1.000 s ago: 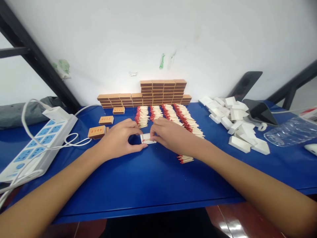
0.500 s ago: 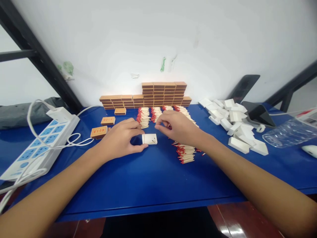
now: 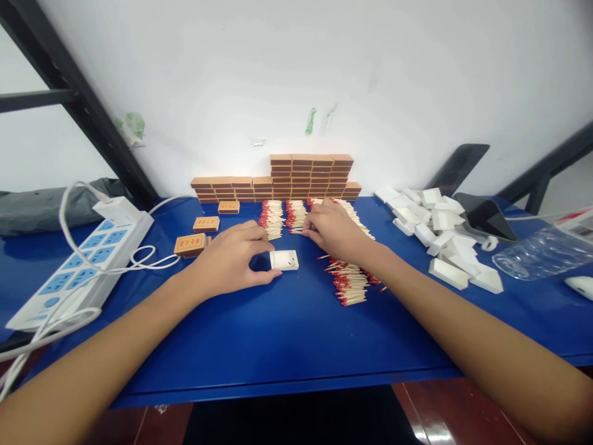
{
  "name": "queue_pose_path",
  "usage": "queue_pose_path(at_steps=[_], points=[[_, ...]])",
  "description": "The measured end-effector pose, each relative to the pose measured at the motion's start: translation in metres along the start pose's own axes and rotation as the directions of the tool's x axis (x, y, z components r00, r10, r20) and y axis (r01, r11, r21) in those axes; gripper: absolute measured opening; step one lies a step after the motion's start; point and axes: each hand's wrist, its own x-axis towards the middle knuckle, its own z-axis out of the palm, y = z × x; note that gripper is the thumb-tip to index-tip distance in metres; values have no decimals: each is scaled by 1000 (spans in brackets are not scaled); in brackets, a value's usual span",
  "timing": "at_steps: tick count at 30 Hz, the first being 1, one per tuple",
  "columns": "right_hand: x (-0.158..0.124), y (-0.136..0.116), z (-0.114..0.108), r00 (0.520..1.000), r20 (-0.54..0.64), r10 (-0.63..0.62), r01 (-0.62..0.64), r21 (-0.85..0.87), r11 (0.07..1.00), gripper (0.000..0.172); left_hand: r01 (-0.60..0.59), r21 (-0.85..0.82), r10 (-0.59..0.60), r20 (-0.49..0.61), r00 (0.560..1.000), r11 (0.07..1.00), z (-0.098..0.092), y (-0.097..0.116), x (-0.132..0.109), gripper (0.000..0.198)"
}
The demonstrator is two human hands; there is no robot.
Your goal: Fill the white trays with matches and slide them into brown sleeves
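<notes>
My left hand [image 3: 238,256] grips the left end of a small white matchbox tray [image 3: 286,260] between thumb and fingers. The tray lies open side up on the blue table, with a few dark marks inside. My right hand [image 3: 331,232] is curled over the red-headed matches, its fingertips together at the stick ends of a pile of matches [image 3: 295,216]. Whether a match is between them is hidden. Another pile of matches [image 3: 273,219] lies to the left of it, and a larger heap of matches [image 3: 349,284] sits below the right wrist.
Stacked matchboxes [image 3: 310,179] line the wall. Several loose matchboxes [image 3: 190,245] stand beside my left hand. A white power strip [image 3: 83,259] with cables is at the left. White trays [image 3: 445,228] are heaped at the right, near a dark stand [image 3: 482,216] and a clear plastic bottle [image 3: 542,250].
My right hand has moved from above the gap near the tray to the match pile behind it. My left hand keeps its hold on the tray. The view has shifted slightly.
</notes>
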Motion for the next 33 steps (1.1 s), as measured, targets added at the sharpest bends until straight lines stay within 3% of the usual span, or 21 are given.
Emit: queue_pose_path(at_steps=[9,18,27,31,33], points=[[-7,-8,-1,1000,16,-23,21,81,996,17,43,-12,-42,46,998,999,-2,-3,-1,28],[-21,-18,-14,990,-18,-142,139,374,917,15,102,-24,-102,39,994,994,-1,-6,-1,27],[-26,-30,-12,973,-34,-229,226,349,910,12,50,-62,-50,2,999,997,-1,-5,-1,24],[-28,-28,-14,977,-31,-213,209,365,907,2,47,-62,-47,1,999,997,-2,-6,-1,24],[-30,-25,-16,982,-21,-188,182,369,911,7,51,-61,-51,7,999,997,-2,-7,-2,24]])
